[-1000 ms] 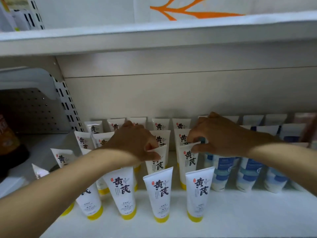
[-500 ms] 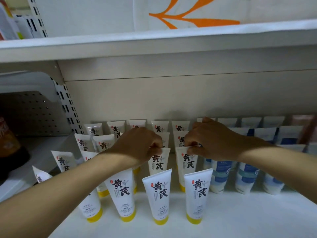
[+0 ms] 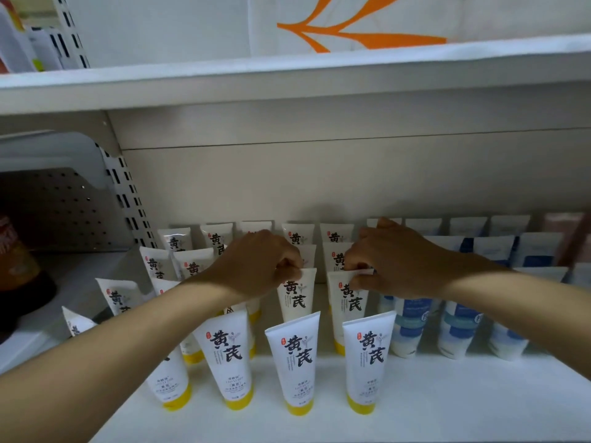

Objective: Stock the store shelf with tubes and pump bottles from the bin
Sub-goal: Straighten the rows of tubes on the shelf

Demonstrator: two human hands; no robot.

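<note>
- The shelf (image 3: 479, 394) holds packed rows of yellow-capped tubes (image 3: 230, 356) standing cap-down; 1 sideways nudge could likely topple neighbours like dominoes.
- At frame centre, the left hand (image 3: 256, 270) pinches the top of 1 second-row tube (image 3: 295, 295).
- The right hand (image 3: 396, 260) pinches the next tube (image 3: 348, 302), just beside the blue tubes (image 3: 409, 324).

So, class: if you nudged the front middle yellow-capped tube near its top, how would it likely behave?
The front middle tube stands on its narrow yellow cap, wide end up, so it would probably tip easily. Neighbours stand close on both sides, so it might knock one over. Its flat crimped top suggests a soft body that gives slightly when squeezed.
</note>
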